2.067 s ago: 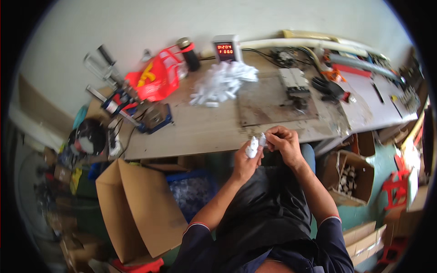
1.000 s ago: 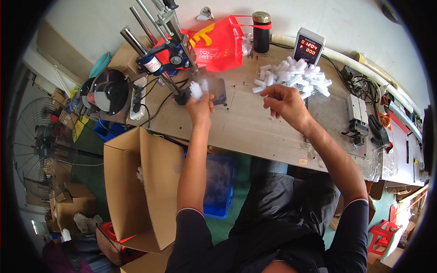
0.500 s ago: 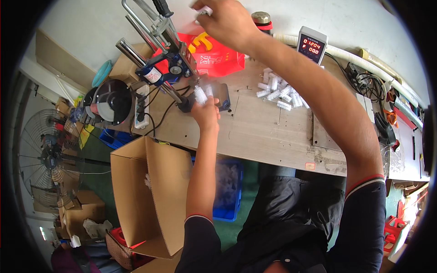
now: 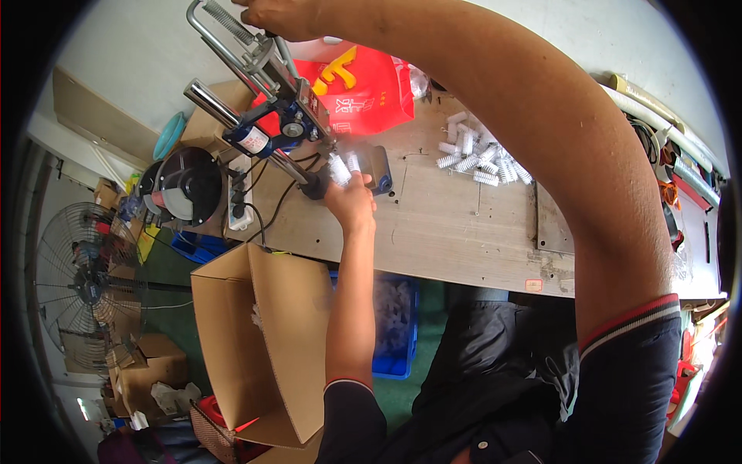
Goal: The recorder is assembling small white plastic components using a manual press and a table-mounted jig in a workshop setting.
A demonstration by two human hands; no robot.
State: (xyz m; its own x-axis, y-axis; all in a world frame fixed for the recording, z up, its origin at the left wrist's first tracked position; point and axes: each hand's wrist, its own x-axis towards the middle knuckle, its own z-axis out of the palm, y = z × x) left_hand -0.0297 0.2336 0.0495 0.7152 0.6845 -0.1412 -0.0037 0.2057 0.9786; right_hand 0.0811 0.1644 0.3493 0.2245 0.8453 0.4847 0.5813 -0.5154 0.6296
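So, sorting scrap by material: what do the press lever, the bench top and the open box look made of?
Press lever: bare metal, shiny grey with bright glints. Bench top: seemingly wood or board, pale, matt, scuffed. Open box: corrugated cardboard, plain brown with folded flaps.

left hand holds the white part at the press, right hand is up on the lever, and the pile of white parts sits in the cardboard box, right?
Not quite: the pile of white parts lies on the bench, not in the cardboard box, as the head view shows. The rest holds.
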